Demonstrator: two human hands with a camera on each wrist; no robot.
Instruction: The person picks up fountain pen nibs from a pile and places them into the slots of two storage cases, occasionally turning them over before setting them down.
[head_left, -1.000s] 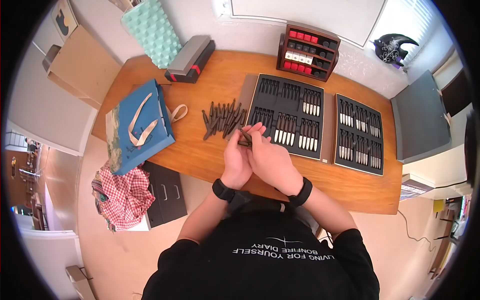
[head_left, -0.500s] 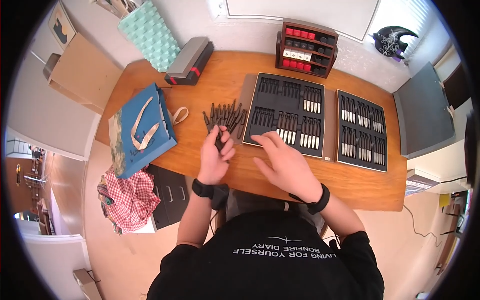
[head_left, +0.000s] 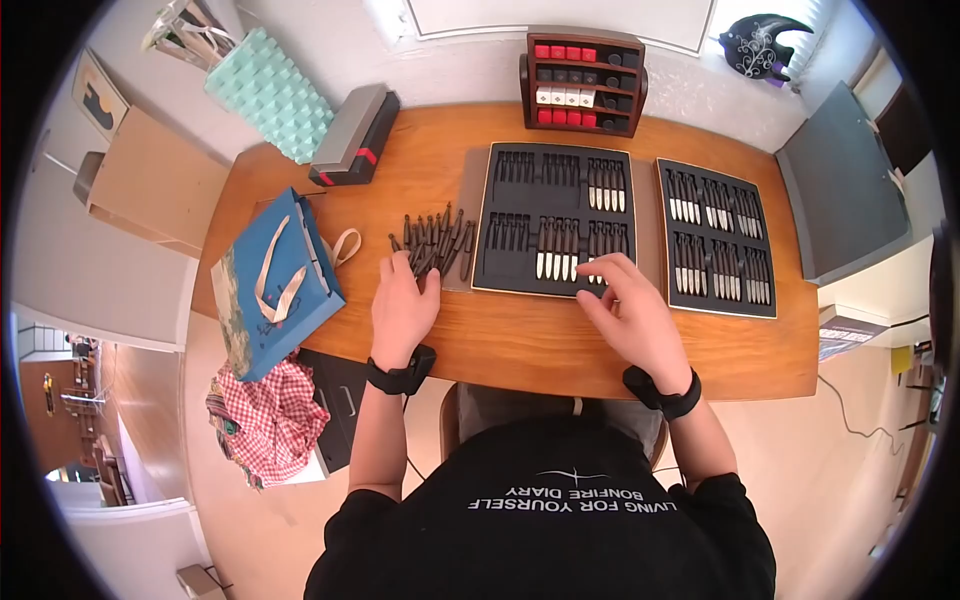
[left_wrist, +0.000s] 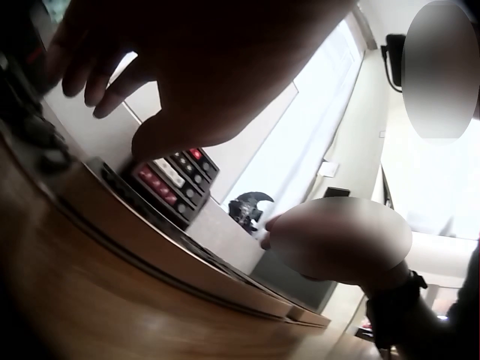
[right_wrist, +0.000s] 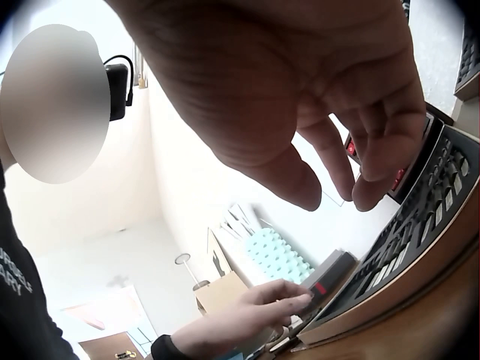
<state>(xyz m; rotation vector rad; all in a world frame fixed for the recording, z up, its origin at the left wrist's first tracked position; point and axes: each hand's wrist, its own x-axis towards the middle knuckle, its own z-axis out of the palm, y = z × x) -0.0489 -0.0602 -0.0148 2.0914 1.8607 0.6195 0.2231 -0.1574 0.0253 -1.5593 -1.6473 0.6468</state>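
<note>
Dark pen-like pieces (head_left: 436, 240) lie in a loose pile on the table, left of a black tray (head_left: 508, 270) holding rows of dark pieces, several with white lower ends. My left hand (head_left: 404, 308) is at the near edge of the pile, fingers loosely extended; whether the fingertips touch a piece cannot be told. Over the near right part of that tray, my right hand (head_left: 640, 315) hovers with fingers apart and slightly bent, holding nothing; in the right wrist view the hand (right_wrist: 300, 97) is above the tray's rows. A second filled tray (head_left: 718, 240) lies to the right.
A small wooden shelf (head_left: 584, 80) with red, black and white boxes stands behind the trays. To the left are a blue paper bag (head_left: 285, 290), a grey-and-black box (head_left: 355, 140) and a mint textured vase (head_left: 270, 95). A dark grey panel (head_left: 845, 185) stands at the right.
The hands, together at first, have moved apart. The dark pieces between them are no longer seen there. My left hand went to the pile, my right hand to the right over the tray.
</note>
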